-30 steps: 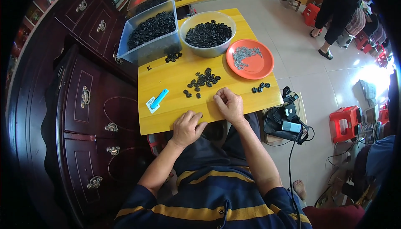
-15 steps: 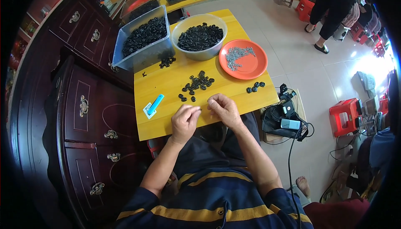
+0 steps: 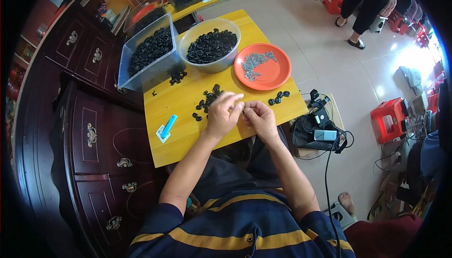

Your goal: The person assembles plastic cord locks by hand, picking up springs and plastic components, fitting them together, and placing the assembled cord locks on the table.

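And here, over the yellow table (image 3: 175, 102), the left hand (image 3: 222, 116) and the right hand (image 3: 261, 120) are held close together, thumb-tips almost meeting. On the left, thumb and forefinger are set narrowly apart with the other fingers half extended; on the right, thumb and forefinger are brought near a pinch, the rest curled. Whether anything is gripped cannot be told: the spot is too small and partly hidden by the fingers. Just beyond the left hand, the loose pile of black oval pieces (image 3: 210, 97) is partly covered from view, while a small group of finished-looking black pieces (image 3: 278, 100) is set apart to the right. By their look, these ovals can be judged light, stiff and smooth, probably plastic, a little slippery, hardly fragile; they are best taken across their long edges, between thumb-tip and forefinger. On the orange plate (image 3: 274, 75), slim silvery bits (image 3: 254, 63) are scattered: likely hard, nearly weightless and easily dropped, best pinched singly at the middle, by the fingertips.
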`<state>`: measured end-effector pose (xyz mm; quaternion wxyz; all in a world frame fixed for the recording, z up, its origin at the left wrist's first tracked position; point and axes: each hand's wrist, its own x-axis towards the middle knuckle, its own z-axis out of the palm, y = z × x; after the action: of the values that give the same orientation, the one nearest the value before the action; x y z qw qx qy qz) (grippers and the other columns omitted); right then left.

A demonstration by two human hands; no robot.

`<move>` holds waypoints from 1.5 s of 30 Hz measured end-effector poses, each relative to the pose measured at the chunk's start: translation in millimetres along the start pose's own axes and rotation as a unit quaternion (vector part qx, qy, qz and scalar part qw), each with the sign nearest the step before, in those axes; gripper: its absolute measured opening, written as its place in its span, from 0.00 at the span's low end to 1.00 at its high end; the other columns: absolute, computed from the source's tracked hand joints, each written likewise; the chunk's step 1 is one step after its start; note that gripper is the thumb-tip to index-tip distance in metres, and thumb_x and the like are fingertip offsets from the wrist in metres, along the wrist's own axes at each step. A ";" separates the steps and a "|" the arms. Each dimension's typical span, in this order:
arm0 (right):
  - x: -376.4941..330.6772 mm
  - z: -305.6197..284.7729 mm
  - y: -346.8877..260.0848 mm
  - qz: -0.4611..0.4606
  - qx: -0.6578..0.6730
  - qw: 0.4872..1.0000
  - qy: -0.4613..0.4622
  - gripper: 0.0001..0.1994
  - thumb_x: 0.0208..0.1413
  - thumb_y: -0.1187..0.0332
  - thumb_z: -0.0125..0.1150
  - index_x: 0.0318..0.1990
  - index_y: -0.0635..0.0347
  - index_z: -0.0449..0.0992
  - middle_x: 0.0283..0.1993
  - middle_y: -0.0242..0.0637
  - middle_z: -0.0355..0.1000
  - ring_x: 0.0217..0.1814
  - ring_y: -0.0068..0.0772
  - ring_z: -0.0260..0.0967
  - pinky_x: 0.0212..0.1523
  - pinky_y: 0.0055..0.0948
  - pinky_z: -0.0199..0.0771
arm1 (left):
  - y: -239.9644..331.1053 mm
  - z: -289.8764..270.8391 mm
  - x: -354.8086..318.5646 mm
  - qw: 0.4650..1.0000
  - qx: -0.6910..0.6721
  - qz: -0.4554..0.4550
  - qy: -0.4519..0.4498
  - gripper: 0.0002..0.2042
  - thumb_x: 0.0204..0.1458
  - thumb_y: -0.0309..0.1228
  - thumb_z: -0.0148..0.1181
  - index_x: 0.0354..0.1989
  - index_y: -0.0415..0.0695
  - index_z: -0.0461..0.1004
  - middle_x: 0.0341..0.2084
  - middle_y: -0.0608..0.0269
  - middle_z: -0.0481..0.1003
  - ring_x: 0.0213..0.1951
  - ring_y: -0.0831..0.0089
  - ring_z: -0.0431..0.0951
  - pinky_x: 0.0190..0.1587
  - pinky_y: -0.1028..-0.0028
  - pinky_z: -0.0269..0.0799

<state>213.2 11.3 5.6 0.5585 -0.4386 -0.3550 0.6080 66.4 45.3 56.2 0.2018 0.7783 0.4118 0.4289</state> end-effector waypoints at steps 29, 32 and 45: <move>-2.8 4.1 -5.4 -0.127 -0.261 0.957 0.008 0.06 0.57 0.72 0.64 0.41 0.63 0.77 0.28 0.41 0.78 0.29 0.29 0.77 0.35 0.28 0.77 | -59.8 75.8 125.2 0.946 0.242 0.029 -0.215 0.05 0.49 0.32 0.59 0.28 0.45 0.79 0.31 0.57 0.79 0.35 0.55 0.81 0.38 0.58 0.77; -3.0 3.6 -2.0 -0.140 -0.265 0.954 0.016 0.06 0.58 0.72 0.63 0.41 0.63 0.77 0.28 0.39 0.78 0.29 0.26 0.76 0.35 0.27 0.76 | -52.9 77.6 130.8 0.912 0.292 0.092 -0.272 0.06 0.47 0.31 0.59 0.28 0.41 0.77 0.30 0.52 0.78 0.34 0.53 0.81 0.37 0.55 0.76; 1.2 4.0 2.7 -0.113 -0.212 0.971 0.010 0.07 0.61 0.74 0.62 0.45 0.65 0.79 0.32 0.25 0.75 0.32 0.14 0.68 0.35 0.17 0.70 | -20.6 -15.6 45.5 0.992 -0.117 -0.053 -0.013 0.03 0.52 0.20 0.58 0.31 0.39 0.69 0.22 0.66 0.71 0.23 0.82 0.70 0.28 0.77 0.69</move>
<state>208.4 12.3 4.4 0.5211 -0.5099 -0.5177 0.4477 57.1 93.7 73.9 0.3192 0.7321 0.3964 0.4528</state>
